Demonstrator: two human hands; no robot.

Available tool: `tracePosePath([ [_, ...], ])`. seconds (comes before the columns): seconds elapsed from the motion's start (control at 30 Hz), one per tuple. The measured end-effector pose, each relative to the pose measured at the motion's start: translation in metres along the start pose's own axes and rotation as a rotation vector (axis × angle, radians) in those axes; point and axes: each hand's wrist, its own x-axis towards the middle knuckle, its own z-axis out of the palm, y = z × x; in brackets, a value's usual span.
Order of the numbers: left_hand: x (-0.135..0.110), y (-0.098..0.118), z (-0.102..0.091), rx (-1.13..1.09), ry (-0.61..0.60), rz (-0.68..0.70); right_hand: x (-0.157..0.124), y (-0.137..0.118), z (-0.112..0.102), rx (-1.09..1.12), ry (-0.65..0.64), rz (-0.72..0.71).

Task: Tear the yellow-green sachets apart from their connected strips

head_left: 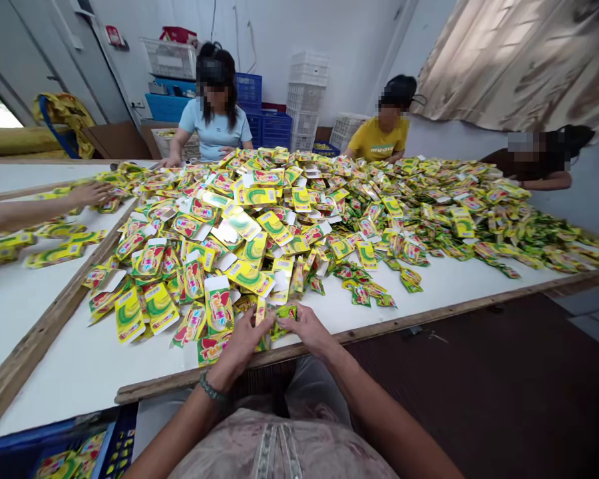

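Observation:
My left hand (242, 342) and my right hand (307, 329) meet at the near edge of the white table (80, 366). Both pinch a small green and yellow packet (279, 316) held between them, fingers closed on it. Just beyond my hands lies a huge heap of yellow-green printed packets and flat cards (259, 219), spreading across the table. A beaded bracelet (212, 389) sits on my left wrist.
Three other people sit along the far and right sides of the table; another person's arm (40, 206) reaches in from the left. A wooden strip (54, 313) divides two tabletops. A blue crate (70, 456) with packets sits at lower left. Stacked crates line the back wall.

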Motion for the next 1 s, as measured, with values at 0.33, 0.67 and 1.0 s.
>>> tracePosePath([
  [0.33, 0.009, -0.003, -0.01, 0.097, -0.099, 0.059, 0.035, -0.031, -0.021, -0.217, 0.31, -0.198],
  [0.67, -0.006, 0.021, -0.013, -0.041, -0.228, 0.033, 0.04, -0.06, -0.016, -0.472, 0.043, -0.203],
  [1.0, -0.011, 0.015, -0.013, 0.087, -0.238, 0.095, 0.033, -0.071, -0.02, -0.752, -0.105, -0.111],
])
